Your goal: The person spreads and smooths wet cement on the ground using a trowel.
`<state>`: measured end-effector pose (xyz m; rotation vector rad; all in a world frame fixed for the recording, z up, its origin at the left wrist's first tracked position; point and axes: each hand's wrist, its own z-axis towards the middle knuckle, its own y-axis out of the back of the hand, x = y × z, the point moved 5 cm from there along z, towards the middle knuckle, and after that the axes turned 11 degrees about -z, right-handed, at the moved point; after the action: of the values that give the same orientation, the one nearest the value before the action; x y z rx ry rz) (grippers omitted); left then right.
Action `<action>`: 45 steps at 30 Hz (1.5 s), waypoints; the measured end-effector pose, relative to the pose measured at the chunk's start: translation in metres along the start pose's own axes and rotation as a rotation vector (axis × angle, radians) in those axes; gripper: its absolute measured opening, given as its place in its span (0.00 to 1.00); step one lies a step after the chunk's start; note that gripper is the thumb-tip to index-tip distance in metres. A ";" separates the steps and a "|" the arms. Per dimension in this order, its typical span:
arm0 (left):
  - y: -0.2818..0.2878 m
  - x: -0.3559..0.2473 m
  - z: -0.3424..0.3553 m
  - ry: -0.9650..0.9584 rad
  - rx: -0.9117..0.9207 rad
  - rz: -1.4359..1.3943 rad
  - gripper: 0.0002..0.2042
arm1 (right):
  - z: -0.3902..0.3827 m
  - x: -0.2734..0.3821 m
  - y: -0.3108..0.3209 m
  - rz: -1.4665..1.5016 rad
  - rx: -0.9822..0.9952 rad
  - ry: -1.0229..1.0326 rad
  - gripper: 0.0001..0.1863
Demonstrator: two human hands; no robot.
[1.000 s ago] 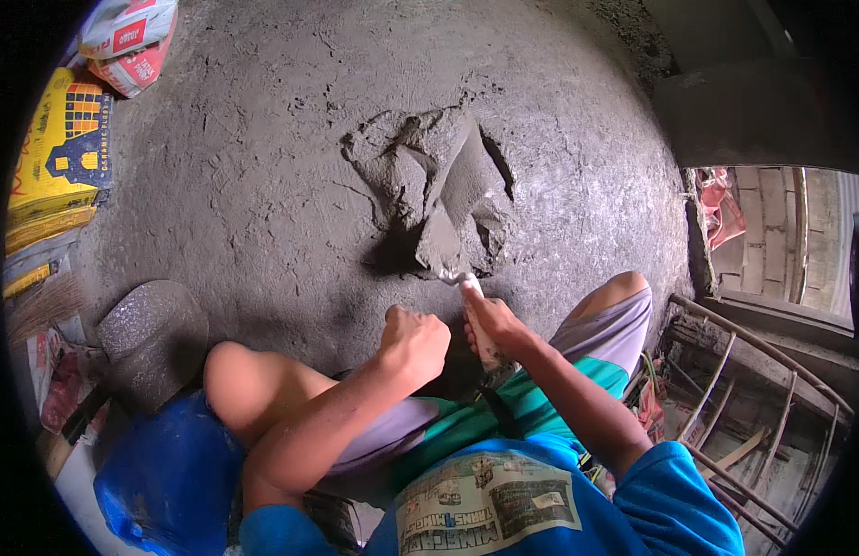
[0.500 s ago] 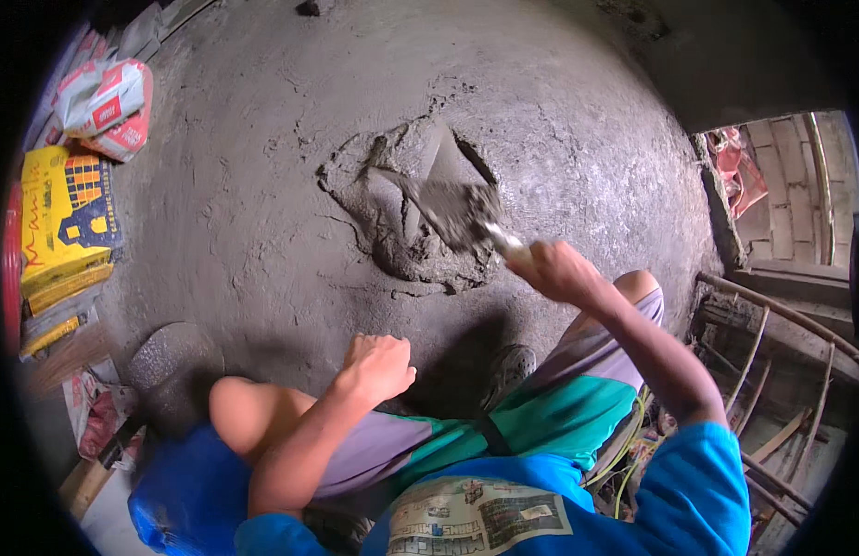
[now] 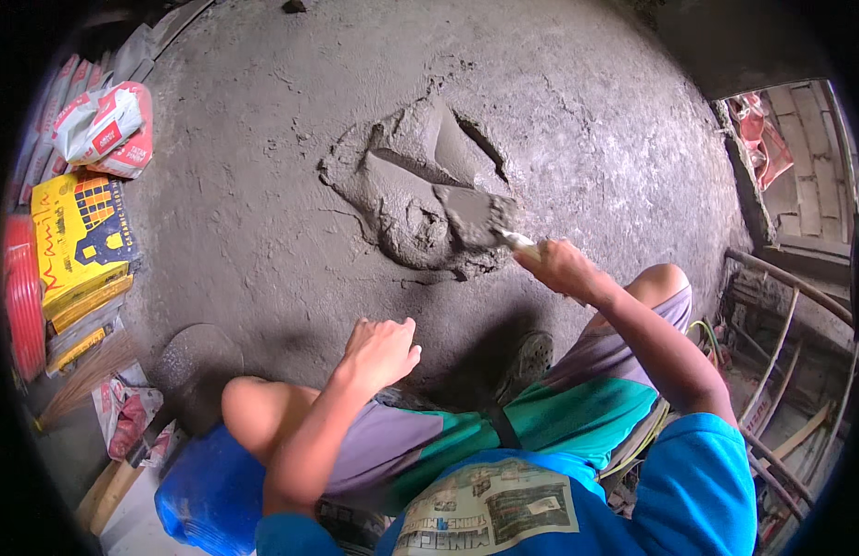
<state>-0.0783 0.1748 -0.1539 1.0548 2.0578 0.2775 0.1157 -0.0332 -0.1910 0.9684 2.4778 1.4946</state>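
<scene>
My right hand (image 3: pixel 564 270) is closed round the pale handle of a trowel (image 3: pixel 471 216). Wet grey mortar coats the blade, which rests at the right side of a mortar mound (image 3: pixel 415 227). Smooth cut faces and a groove mark the mound's upper part; its lower left is lumpy. My left hand (image 3: pixel 378 354) hovers above my lap, near the mound's lower edge. It holds nothing visible, with the thumb apart from loosely bent fingers.
A shovel (image 3: pixel 197 366) lies by my left knee, beside a blue plastic container (image 3: pixel 211 491). Yellow bags (image 3: pixel 82 236), a red-and-white bag (image 3: pixel 105 125) and a broom (image 3: pixel 91 371) line the left side. A metal frame (image 3: pixel 782 278) stands at the right.
The trowel has drawn slightly right and its blade has settled flatter against the mound. My left hand has risen a little and its thumb now stands apart. The view has shifted slightly.
</scene>
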 end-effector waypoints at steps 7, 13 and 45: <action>0.002 0.004 0.008 -0.041 -0.040 0.032 0.14 | -0.055 -0.026 0.053 -0.207 0.241 -0.064 0.30; 0.005 -0.003 -0.009 0.004 -0.024 0.086 0.14 | -0.070 -0.013 0.109 0.393 0.357 -0.617 0.31; 0.066 0.057 -0.047 0.047 -0.451 -0.198 0.11 | -0.055 0.128 0.035 -0.041 0.106 0.063 0.21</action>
<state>-0.0939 0.2672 -0.1206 0.5715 1.9928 0.6334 0.0095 0.0075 -0.1036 0.8936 2.6289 1.4160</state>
